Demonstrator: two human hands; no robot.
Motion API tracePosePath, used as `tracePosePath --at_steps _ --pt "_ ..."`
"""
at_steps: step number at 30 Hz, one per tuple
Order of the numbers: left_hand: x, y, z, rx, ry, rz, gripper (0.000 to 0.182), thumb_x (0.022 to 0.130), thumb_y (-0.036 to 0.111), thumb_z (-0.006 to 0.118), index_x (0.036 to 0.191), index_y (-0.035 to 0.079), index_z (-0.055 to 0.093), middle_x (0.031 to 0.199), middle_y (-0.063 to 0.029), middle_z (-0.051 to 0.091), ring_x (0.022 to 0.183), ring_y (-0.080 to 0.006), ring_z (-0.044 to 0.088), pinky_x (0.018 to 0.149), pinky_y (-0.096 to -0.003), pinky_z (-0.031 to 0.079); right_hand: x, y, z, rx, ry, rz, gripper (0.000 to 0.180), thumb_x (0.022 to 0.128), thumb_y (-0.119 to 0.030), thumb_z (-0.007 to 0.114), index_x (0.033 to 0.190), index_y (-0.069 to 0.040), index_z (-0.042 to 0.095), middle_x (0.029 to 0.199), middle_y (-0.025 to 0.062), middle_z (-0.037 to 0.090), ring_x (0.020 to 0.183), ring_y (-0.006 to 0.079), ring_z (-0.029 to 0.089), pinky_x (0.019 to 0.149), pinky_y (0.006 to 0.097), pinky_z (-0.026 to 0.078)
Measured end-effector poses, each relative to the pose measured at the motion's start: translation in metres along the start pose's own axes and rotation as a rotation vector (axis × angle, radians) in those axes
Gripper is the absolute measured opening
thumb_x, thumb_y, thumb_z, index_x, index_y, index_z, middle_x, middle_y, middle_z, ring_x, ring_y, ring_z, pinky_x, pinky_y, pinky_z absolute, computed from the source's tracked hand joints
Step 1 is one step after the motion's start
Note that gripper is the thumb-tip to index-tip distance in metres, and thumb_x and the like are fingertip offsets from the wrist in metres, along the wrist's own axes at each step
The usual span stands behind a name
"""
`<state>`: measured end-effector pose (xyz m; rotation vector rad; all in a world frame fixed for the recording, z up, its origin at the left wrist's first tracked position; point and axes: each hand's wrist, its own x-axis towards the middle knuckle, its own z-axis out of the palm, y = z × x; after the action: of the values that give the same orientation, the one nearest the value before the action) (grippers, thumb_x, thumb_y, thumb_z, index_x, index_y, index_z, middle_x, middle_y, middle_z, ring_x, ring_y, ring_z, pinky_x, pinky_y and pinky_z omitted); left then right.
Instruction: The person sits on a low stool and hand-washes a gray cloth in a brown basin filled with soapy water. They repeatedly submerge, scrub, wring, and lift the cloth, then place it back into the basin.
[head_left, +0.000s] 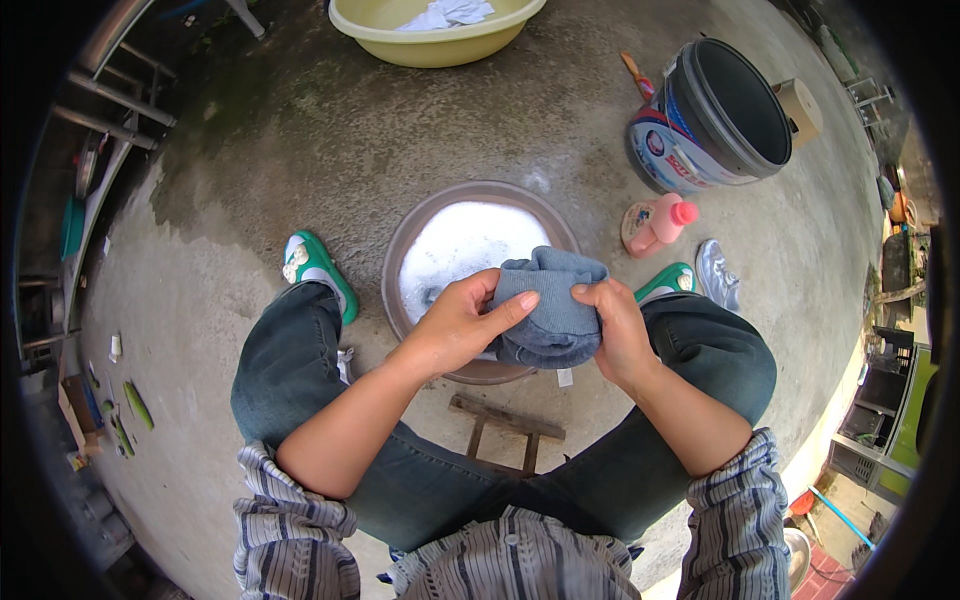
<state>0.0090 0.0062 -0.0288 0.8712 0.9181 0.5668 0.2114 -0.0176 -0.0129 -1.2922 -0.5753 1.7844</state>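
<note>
A bunched blue-grey knit garment (551, 300) is held up between my two hands, over the near right rim of a round basin. My left hand (469, 315) grips its left side, with the thumb lying across the ribbed fabric. On the right side, my right hand (619, 326) pinches the cloth with its thumb on top. White suds fill the brownish basin (391, 259), and a bit of dark cloth (427, 294) shows at their left edge. A small white tag (565, 377) hangs below the garment.
A pink bottle (660, 225) stands right of the basin, near a large bucket (697, 120) and a silver shoe (718, 274). Ahead sits a yellow tub (435, 45) holding white cloth (450, 13). A wooden stool frame (506, 420) lies between my legs. Green vegetables (137, 405) lie far left.
</note>
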Motion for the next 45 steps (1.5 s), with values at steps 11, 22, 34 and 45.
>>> tracePosePath --at_steps 11,22,34,45 --pt "-0.003 0.002 0.003 0.066 0.237 -0.021 0.034 0.086 0.02 0.072 0.106 -0.003 0.057 0.102 -0.0081 0.065 0.095 -0.0137 0.059 0.085 -0.0286 0.048 0.005 -0.007 0.006 0.028 0.129 0.076 0.029 0.091 -0.022 0.056 0.109 0.0 0.06 0.104 0.0057 0.064 0.094 0.0134 0.059 0.086 0.0283 0.045" --pt "-0.012 -0.001 0.007 0.487 -0.008 0.407 0.039 0.083 -0.002 0.066 0.073 0.006 0.029 0.111 -0.0216 0.063 0.116 -0.0252 0.058 0.089 -0.032 0.046 0.016 -0.014 -0.001 0.191 0.124 0.136 0.042 0.098 -0.04 0.047 0.116 -0.003 0.059 0.113 0.008 0.064 0.103 0.0177 0.062 0.093 0.0322 0.046" --pt "-0.014 -0.003 0.011 0.329 -0.104 0.241 0.03 0.081 -0.003 0.069 0.102 0.006 0.049 0.098 -0.0026 0.055 0.1 -0.013 0.054 0.088 -0.0275 0.043 0.014 -0.006 0.0 -0.098 -0.032 0.114 0.038 0.094 -0.039 0.059 0.109 -0.004 0.063 0.105 0.0059 0.062 0.087 0.0102 0.06 0.079 0.0257 0.048" --pt "-0.012 -0.004 0.004 0.23 0.14 0.262 0.044 0.081 -0.003 0.066 0.122 0.007 0.056 0.102 0.002 0.053 0.096 -0.0096 0.046 0.088 -0.0245 0.04 0.01 -0.014 -0.015 -0.887 -0.257 -0.4 0.024 0.094 -0.017 0.06 0.115 -0.006 0.059 0.107 0.0071 0.054 0.079 0.012 0.054 0.069 0.0269 0.045"
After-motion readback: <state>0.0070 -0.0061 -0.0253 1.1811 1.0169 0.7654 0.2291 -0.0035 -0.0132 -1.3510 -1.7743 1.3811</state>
